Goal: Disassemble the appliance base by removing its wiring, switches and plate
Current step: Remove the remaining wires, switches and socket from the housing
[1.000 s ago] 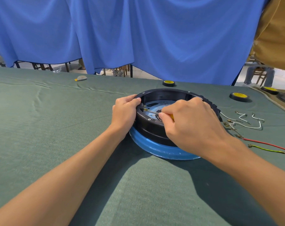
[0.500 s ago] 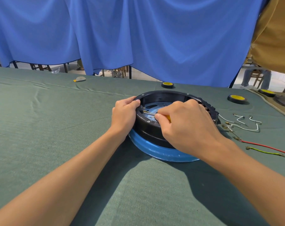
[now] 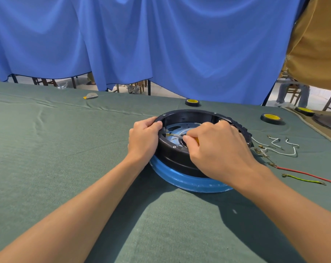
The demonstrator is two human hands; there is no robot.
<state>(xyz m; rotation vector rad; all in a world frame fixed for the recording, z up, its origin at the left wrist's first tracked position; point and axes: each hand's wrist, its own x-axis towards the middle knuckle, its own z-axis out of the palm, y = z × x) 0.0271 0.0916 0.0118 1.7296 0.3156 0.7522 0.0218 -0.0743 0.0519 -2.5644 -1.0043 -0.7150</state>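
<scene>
A round black appliance base (image 3: 176,156) with a blue lower ring (image 3: 191,182) lies upside down on the green cloth. Inside it shows a pale metal plate (image 3: 178,127). My left hand (image 3: 143,138) grips the base's left rim, thumb over the edge. My right hand (image 3: 217,147) holds a screwdriver with a yellow handle; its metal shaft (image 3: 175,136) points left toward a brass terminal (image 3: 168,135) on the inner wall. Most of the handle is hidden in my fist.
Loose white wires (image 3: 282,147), a red wire (image 3: 308,174), a green-yellow wire (image 3: 303,180) and small brass connectors (image 3: 259,149) lie right of the base. Black-and-yellow tape rolls (image 3: 271,117) (image 3: 192,102) sit farther back. A person in tan clothing (image 3: 316,40) stands at the right.
My right hand has shifted slightly left with the screwdriver, its tip closer to the brass terminal. My left hand keeps its grip on the rim.
</scene>
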